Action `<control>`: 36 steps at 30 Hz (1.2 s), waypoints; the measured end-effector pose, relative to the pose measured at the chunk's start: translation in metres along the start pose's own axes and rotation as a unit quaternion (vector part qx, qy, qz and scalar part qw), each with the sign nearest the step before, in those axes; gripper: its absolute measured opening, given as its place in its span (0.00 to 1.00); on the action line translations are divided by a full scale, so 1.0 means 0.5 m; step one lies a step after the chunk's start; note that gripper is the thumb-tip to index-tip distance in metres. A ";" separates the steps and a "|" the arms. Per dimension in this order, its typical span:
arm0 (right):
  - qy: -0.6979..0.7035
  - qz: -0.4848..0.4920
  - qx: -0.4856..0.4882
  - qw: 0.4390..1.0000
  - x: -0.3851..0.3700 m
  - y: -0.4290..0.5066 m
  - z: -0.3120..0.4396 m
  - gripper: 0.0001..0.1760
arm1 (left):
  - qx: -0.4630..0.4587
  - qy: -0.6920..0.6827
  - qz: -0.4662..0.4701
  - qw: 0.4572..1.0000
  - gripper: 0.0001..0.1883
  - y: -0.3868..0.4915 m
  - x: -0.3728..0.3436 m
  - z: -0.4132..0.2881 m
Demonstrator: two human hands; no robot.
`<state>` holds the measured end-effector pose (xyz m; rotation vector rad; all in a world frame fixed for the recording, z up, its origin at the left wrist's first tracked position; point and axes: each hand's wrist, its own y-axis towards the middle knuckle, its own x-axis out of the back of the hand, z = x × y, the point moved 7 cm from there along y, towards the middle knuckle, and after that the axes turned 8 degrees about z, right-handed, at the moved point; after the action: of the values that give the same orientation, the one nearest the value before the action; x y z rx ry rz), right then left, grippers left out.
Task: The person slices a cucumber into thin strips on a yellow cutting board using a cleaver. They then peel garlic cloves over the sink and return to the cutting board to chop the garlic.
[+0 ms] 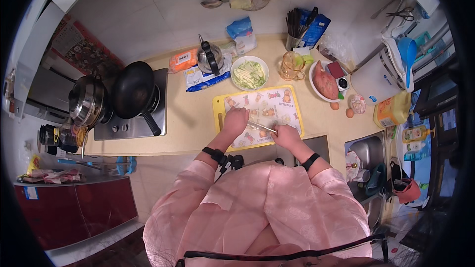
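Observation:
A knife (262, 127) lies low over the patterned cutting board (216, 108) with the yellow rim. My right hand (286, 136) is closed around its handle end. My left hand (236, 120) rests on the board's left half, fingers curled near the blade's other end; whether they pinch anything is hidden. Small pale pieces (254, 125) lie by the blade, too small to name surely. Just behind the board stands a white bowl (233, 78) of sliced pale-green vegetable (250, 73).
Behind the bowl are a kettle (210, 57) and packages. Right of the board stand a glass mug (292, 66), a plate with raw meat (324, 81), eggs (334, 106) and a sink (372, 152). A black wok (133, 89) sits on the stove (130, 132) at left.

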<state>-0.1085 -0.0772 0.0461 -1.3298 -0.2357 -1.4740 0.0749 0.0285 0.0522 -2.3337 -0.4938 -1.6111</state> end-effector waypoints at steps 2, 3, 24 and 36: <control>0.001 0.007 -0.006 1.000 -0.009 -0.002 0.003 0.15 | 0.011 -0.017 0.016 1.000 0.18 -0.009 -0.008 0.005; -0.002 -0.002 -0.006 1.000 -0.013 -0.003 0.005 0.15 | 0.007 -0.012 0.022 1.000 0.18 -0.012 -0.015 0.003; 0.008 -0.032 -0.029 0.999 0.005 0.019 -0.020 0.17 | -0.035 0.013 -0.044 0.998 0.18 0.052 -0.023 -0.009; 0.007 -0.037 -0.050 0.998 0.021 0.044 -0.029 0.19 | -0.015 0.017 -0.059 0.998 0.18 0.085 -0.042 0.001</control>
<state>-0.0977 -0.1021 0.0388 -1.4041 -0.2065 -1.5738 0.0863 -0.0124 0.0315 -2.3343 -0.6142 -1.7194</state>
